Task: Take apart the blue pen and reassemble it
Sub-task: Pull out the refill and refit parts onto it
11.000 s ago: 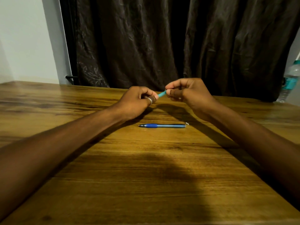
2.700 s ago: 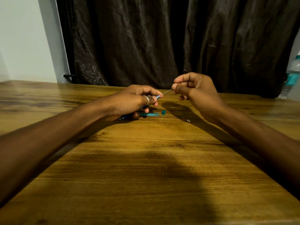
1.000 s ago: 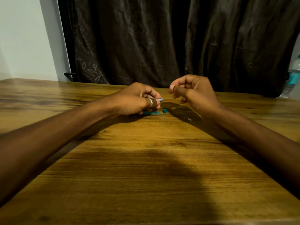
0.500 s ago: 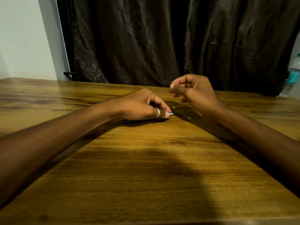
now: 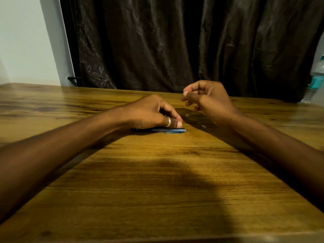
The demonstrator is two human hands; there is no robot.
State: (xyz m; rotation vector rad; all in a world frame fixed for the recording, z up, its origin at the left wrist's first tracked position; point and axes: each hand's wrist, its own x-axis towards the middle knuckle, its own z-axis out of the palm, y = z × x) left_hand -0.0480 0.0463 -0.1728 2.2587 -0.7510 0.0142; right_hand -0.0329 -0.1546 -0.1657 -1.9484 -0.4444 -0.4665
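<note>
My left hand lies low on the wooden table, its fingers closed over the dark blue pen barrel, which lies flat along the table. A thumb with a silver ring presses on top of it. A lighter teal pen piece pokes out at the barrel's right end, just under the fingertips. My right hand hovers above the table to the right, thumb and forefinger pinched together; I see nothing between them. A tiny metal part lies on the table below it.
A dark curtain hangs behind the table's far edge. A plastic water bottle with a teal label stands at the far right. A pale wall is at the back left.
My left hand has dropped from a raised hold down onto the table, with the pen barrel under it. The teal pieces that lay loose are now hidden or beside the fingers. My right hand has hardly moved.
</note>
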